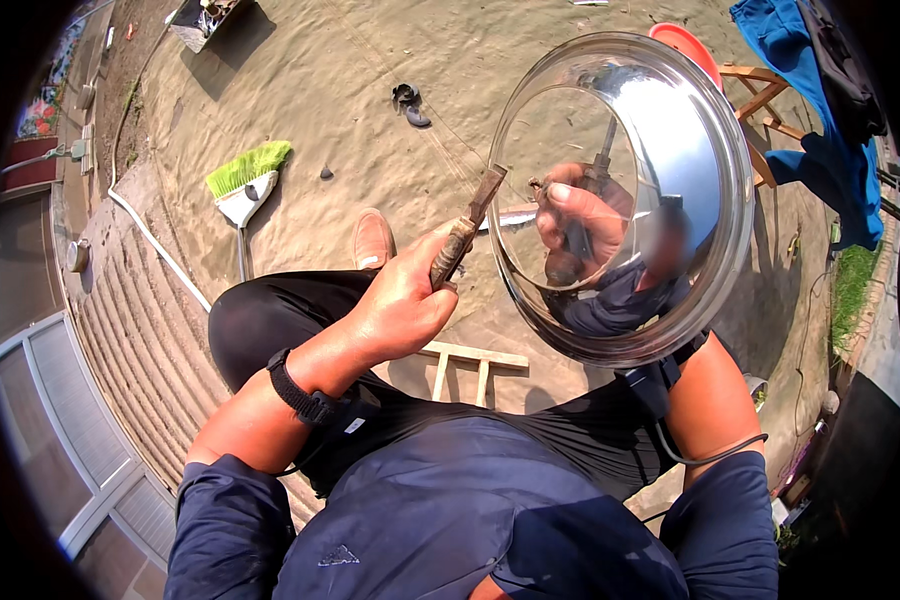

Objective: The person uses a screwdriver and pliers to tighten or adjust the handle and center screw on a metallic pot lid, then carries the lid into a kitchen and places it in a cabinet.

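Note:
My left hand (405,295) is closed around a rusty, narrow metal tool (467,228), whose tip points up toward the rim of a shiny steel bowl (732,200). The bowl is held upright in front of me with its hollow side facing me, and it mirrors my left hand and the tool. My right hand is hidden behind the bowl's lower edge. Only the right wrist (682,358) with a black strap shows there, carrying the bowl. I sit with a black-trousered knee (260,315) raised, and a brown shoe (372,240) rests on sandy ground.
A green-bristled broom (245,180) lies on the sand to the left beside a white hose (160,250). A small wooden frame (470,365) stands below my hands. A red round item (685,45), a wooden stand with blue cloth (820,100) and black sandals (408,103) lie farther off.

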